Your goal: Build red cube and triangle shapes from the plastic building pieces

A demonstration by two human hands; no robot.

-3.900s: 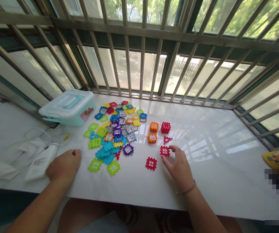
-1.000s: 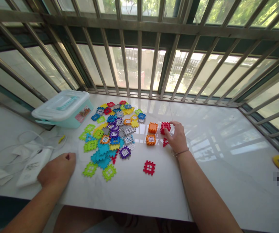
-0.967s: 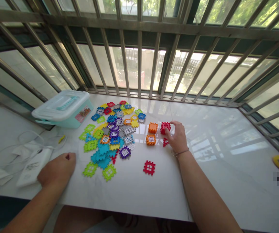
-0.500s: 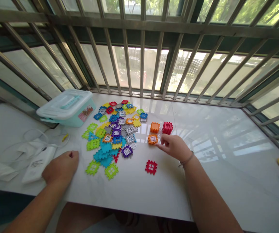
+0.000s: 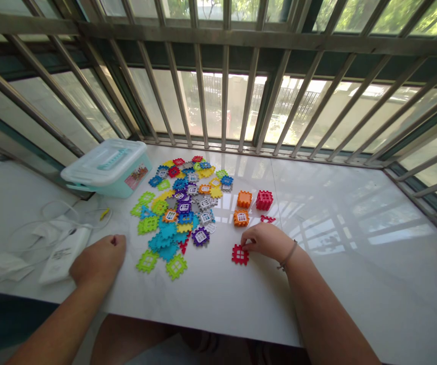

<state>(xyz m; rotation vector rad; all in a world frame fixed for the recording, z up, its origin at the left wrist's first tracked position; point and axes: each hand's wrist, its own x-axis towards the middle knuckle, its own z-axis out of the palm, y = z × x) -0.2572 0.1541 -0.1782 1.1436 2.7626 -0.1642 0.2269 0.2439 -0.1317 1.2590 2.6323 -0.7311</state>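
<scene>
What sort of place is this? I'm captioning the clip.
Probably a home's window ledge or enclosed balcony: metal security bars cover the windows, a wide white stone ledge runs beneath them, and a plastic storage box sits beside toy tiles.

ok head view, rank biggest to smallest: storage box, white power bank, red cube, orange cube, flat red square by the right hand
1. Teal storage box
2. White power bank
3. Red cube and orange cube: look alike, can't rank
4. Flat red square: as wide as a cube, but thin
</scene>
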